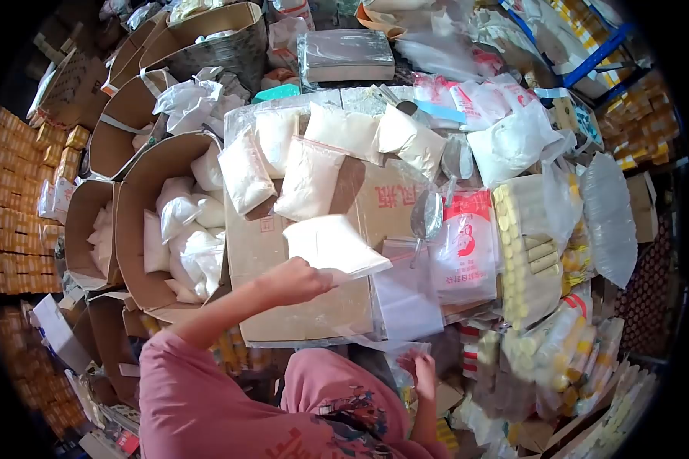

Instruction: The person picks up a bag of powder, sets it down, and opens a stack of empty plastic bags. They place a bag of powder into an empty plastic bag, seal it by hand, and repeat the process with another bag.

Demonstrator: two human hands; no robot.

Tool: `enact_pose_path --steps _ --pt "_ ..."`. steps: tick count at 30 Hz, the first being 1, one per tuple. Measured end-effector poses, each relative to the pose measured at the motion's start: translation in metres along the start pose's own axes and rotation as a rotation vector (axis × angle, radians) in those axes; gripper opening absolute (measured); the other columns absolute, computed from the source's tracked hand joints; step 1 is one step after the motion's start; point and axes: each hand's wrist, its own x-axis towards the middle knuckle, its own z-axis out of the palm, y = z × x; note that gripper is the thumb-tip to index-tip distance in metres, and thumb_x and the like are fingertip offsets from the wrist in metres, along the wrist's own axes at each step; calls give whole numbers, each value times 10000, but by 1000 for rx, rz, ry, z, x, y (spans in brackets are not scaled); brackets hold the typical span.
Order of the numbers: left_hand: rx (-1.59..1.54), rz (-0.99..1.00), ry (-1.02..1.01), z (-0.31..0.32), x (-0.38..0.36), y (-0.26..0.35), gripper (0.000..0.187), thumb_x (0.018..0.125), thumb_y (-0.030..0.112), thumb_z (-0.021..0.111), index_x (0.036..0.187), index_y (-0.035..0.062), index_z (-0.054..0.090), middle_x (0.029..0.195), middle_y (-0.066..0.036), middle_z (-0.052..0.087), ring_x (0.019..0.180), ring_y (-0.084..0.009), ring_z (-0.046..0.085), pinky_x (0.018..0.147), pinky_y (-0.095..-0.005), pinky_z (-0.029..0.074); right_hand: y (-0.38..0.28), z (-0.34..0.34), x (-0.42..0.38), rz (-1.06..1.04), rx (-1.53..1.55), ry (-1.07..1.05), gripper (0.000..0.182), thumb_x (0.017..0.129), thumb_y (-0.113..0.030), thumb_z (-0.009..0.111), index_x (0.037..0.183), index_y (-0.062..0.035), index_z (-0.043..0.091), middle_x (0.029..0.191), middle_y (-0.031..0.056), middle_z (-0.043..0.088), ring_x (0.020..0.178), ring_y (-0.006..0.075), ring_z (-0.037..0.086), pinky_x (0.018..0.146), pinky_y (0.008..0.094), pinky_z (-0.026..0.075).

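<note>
My left hand (297, 281) is closed on the lower edge of a clear bag filled with white powder (331, 246), at the middle of the cardboard-topped table (306, 320). Several similar filled bags lie behind it, among them one bag (310, 177) just beyond and another (245, 172) to its left. My right hand (421, 372) is low, past the table's front edge, with its fingers curled at a clear plastic bag (394, 353). A stack of clear empty bags (409, 306) lies between my hands. Metal scoops (426, 214) rest to the right of the filled bags.
A deep cardboard box (142, 206) with white bags stands left of the table. A scale (344, 57) sits at the back. On the right are a red-printed white bag (463, 249) and wrapped rows of pale yellow cylinders (517, 252).
</note>
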Motion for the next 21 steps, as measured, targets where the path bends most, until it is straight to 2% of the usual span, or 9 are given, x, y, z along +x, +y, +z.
enact_pose_path --steps 2,5,8,11,13,15,17,19,21 --pt "95 -19 21 38 -12 4 205 917 233 590 790 88 660 644 -73 635 515 -275 629 477 -411 507 2 3 -1 -5 -88 -47 195 950 -221 625 940 -27 606 889 113 696 773 228 705 706 331 554" --pt "222 -260 -548 147 -31 -2 207 881 200 614 1032 62 645 759 -93 679 712 -281 700 604 -432 554 -1 17 -11 -66 -322 -128 190 949 -196 632 935 -10 596 847 110 693 736 198 700 656 313 551" --pt "-154 -406 -560 225 -60 10 295 883 199 625 1141 56 638 974 -111 706 981 -301 684 823 -457 553 3 28 -16 -330 -821 -189 159 957 -166 612 973 -10 587 843 115 704 686 181 692 581 317 539" --pt "-687 -397 91 190 -45 65 363 885 174 634 1231 66 611 1167 -121 671 1159 -308 604 1014 -474 460 -25 69 -43 -564 -1073 -209 197 931 -188 632 1057 -37 623 776 182 675 703 287 699 632 374 521" --pt "-979 -297 226 129 -26 97 381 898 150 617 1269 64 592 1231 -154 641 1220 -308 561 1094 -461 383 -63 103 -57 -612 -1217 -509 204 928 -206 633 1045 -42 665 796 199 672 740 331 693 666 382 513" --pt "-1186 -131 210 92 -22 101 330 897 134 622 1217 52 606 1223 -165 635 1223 -303 551 1112 -446 360 -98 137 -65 -436 -974 -937 141 843 -130 727 951 -42 748 813 133 720 686 239 675 705 359 525" --pt "-1289 122 7 75 -28 85 216 882 126 647 1076 32 653 1146 -155 653 1167 -294 576 1069 -427 392 -123 145 -64 -283 -823 -1021 153 793 -90 771 937 -40 764 831 77 740 735 179 663 759 323 522" --pt "-1329 -80 -102 82 -43 72 163 895 181 675 872 23 646 1000 -134 644 1039 -277 593 931 -396 426 -123 134 -30 -440 -731 -1114 134 815 -120 776 911 -30 749 820 34 691 776 88 615 737 268 477" --pt "-1303 -206 -142 103 -58 55 207 904 221 686 848 26 646 940 -126 631 977 -267 594 867 -385 431 -121 121 0 -157 -721 -930 144 804 -140 791 866 -24 735 841 42 690 776 102 610 719 270 467"
